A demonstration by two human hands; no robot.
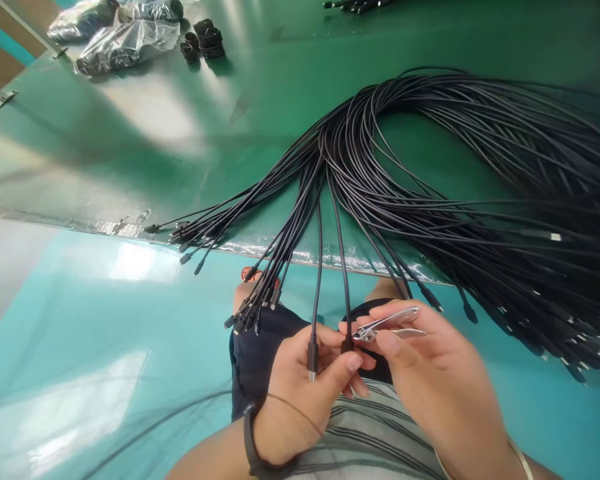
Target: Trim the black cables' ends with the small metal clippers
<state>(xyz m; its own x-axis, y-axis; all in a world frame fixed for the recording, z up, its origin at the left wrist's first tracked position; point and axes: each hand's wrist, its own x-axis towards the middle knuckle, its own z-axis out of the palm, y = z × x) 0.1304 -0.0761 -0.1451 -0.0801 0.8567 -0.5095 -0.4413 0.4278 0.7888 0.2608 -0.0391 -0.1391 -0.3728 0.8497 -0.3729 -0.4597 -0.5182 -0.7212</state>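
My left hand (305, 393) is closed on the plug end of a black cable (347, 293), pinched between thumb and fingers. A second black cable (318, 267) lies across the same hand, its plug with a bare metal tip (312, 375) pointing down. In my right hand (435, 373) is a silver nail clipper (393, 322), held between thumb and fingers with its lever raised. The clipper's jaws are at the held cable, just above its plug; whether they touch it I cannot tell. Both cables run up to a large bundle of black cables (405, 100).
The bundle covers much of the green table (260, 87), with plug ends over its front edge. Plastic-wrapped packs (130, 47) and small black coils (209, 40) stand at the back left. More plugs (360, 5) lie at the far edge. Cables (380, 437) also cross my lap.
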